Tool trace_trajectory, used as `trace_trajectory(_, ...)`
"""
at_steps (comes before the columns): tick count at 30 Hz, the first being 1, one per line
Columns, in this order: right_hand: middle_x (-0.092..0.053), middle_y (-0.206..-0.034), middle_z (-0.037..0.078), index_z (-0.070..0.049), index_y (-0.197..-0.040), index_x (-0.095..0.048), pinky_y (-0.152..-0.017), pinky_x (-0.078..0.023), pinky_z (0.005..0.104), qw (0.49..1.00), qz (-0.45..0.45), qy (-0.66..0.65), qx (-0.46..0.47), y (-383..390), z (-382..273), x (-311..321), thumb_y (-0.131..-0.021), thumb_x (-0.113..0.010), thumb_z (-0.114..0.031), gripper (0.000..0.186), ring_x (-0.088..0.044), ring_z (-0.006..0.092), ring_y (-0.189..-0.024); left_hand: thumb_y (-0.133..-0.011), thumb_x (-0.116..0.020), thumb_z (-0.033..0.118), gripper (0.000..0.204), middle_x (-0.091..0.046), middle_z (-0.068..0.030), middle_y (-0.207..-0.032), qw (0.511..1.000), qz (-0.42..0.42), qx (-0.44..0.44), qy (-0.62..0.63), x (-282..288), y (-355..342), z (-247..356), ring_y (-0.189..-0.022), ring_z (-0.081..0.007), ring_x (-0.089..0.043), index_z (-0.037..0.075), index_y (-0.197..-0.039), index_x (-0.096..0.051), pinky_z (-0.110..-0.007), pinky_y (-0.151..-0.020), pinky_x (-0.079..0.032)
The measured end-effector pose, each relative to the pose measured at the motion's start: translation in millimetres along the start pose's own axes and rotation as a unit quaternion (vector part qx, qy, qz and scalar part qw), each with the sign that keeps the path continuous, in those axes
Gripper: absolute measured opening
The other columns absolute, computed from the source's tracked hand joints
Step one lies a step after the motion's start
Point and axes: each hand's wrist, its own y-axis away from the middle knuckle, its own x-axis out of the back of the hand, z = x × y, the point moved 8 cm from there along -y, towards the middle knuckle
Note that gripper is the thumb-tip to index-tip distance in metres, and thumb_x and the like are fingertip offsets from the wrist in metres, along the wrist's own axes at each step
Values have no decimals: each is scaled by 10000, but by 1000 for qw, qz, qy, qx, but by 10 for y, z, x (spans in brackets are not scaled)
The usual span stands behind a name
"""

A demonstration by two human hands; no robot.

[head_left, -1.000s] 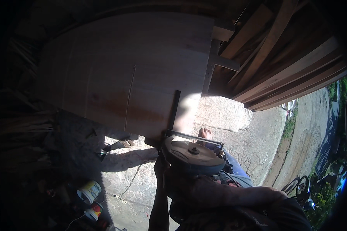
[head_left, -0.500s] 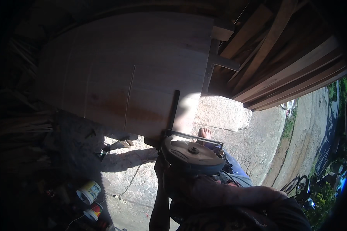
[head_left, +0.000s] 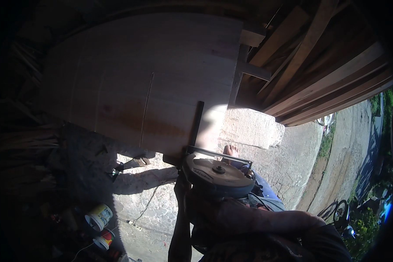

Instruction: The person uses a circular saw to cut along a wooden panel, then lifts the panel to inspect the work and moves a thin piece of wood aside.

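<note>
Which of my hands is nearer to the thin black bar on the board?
Left: in view, your left hand is below the black bar, by the left edge of the round disc tool; your right hand is farther down, in shadow below the tool.

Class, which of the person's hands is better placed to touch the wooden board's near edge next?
Left, probably: the left hand looks nearer the wooden board; the right hand lies farther back, behind the round-disc tool.
</note>
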Motion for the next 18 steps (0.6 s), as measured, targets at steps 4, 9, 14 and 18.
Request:
trace_trajectory(4,-637,-670,205,42,-1173,-546,-557,-500,503,997,71,-4,34,20,21,-15,-894,-614,-286,436,-647,394,-597,-891,-711,208,307,-637,-163,-955,1000,1,-2,7,-3,-8,7,-867,-359,-651,33,-1124,-614,-436,-725,-536)
trace_trajectory(9,-655,-809,218,36,-1315,-457,-615,-532,488,998,50,-20,27,-1,63,-60,-892,-622,-243,532,-660,403,-677,-886,-719,208,317,-637,-159,-959,1000,3,-4,11,-2,-19,4,-867,-357,-651,35,-1130,-615,-437,-725,-536)
trace_trajectory(14,-653,-919,224,34,-1364,-420,-651,-547,492,999,31,-29,13,13,49,-37,-887,-626,-214,576,-664,416,-726,-880,-728,209,327,-637,-156,-963,1000,4,-9,18,-10,-34,10,-868,-355,-651,38,-1135,-615,-437,-725,-536)
trace_trajectory(18,-653,-926,226,34,-1354,-424,-660,-544,503,999,32,-34,14,11,41,-1,-882,-633,-212,572,-658,433,-734,-876,-736,210,336,-637,-154,-966,1000,7,-11,27,-3,-12,9,-868,-354,-650,40,-1139,-615,-438,-725,-535)
